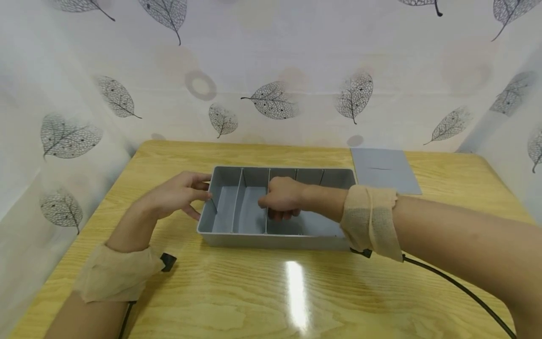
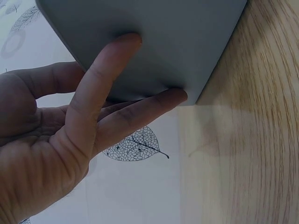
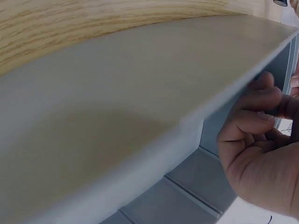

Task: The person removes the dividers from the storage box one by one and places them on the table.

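Your right hand (image 1: 281, 197) reaches down inside the grey divided tray (image 1: 224, 238), fingers curled around the middle divider (image 1: 267, 225). Your left hand (image 1: 175, 194) rests against the tray's left end wall with straight fingers (image 2: 110, 70) pressing its outer face. The tray sits mid-table (image 1: 254, 292); a flat grey lid (image 1: 384, 170) lies beyond its far right corner.

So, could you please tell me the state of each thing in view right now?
Grey tray: upright on the table, dividers fitted, compartments bare.
Divider: upright, gripped by right hand.
Left hand: straight fingers against the tray's left wall.
Grey sheet: flat on wooden table.
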Demonstrator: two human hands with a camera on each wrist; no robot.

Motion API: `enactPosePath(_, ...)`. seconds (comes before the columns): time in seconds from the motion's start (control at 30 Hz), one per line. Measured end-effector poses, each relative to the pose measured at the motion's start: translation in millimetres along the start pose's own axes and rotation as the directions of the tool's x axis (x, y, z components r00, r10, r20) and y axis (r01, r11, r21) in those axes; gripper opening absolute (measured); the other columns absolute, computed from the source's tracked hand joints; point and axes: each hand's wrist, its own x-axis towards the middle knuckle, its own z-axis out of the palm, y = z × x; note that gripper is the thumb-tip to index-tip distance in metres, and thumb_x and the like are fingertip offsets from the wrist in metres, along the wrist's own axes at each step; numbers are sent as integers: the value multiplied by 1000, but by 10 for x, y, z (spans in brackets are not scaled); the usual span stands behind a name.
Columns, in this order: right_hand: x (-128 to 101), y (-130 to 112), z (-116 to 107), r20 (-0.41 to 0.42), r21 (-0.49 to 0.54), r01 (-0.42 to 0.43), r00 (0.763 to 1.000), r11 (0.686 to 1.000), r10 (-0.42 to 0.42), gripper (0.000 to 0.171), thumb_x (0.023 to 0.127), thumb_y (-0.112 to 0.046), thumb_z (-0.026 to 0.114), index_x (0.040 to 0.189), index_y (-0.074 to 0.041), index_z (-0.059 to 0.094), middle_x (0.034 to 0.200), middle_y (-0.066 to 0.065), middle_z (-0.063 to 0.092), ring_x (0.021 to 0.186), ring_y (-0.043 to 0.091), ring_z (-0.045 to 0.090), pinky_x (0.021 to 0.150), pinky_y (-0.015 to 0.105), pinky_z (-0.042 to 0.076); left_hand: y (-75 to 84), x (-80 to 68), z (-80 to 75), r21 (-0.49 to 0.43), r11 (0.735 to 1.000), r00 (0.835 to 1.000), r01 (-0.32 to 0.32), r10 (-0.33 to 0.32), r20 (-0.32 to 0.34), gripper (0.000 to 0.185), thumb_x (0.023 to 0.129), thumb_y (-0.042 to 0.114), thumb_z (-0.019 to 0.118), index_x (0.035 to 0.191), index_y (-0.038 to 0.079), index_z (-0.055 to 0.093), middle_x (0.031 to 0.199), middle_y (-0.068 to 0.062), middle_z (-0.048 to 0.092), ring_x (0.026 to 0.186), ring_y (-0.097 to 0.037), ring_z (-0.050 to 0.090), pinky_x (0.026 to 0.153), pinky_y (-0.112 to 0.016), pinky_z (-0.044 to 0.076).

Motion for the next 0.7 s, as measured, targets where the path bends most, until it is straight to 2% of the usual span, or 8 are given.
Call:
enactPosePath(0.17, 22, -19, 25, -12, -12, 20, 1000, 1000, -20, 47, 96, -19, 47, 54, -10, 64, 52, 1, 58, 39, 10, 40, 38, 22, 34, -6, 2, -2, 3, 1000, 1000, 6, -6, 3, 57, 103, 2, 40, 156, -6, 21, 151, -33, 39, 127, -48, 51, 76, -48, 62)
enactPosePath(0.43, 10, -49, -6, -20, -3, -1, 1000, 1000, 1, 47, 97, -19, 47, 54, -9, 63, 55, 3, 61, 39, 10, 41, 38, 22, 34, 7, 1, -1, 0, 1000, 1000, -1, 1, 10, 56, 103, 2, 41, 156, -5, 22, 149, -32, 41, 126, -47, 53, 77, -48, 62)
enactPosePath(0.7, -30, -82, -45, -17, 10, -3, 1000, 1000, 3, 47, 97, -19, 46, 54, -10, 63, 50, -1, 57, 39, 9, 39, 37, 22, 33, 6, -3, 0, 2, 1000, 1000, -3, 3, 13, 56, 103, 3, 41, 156, -5, 23, 148, -33, 43, 123, -45, 55, 76, -48, 62)
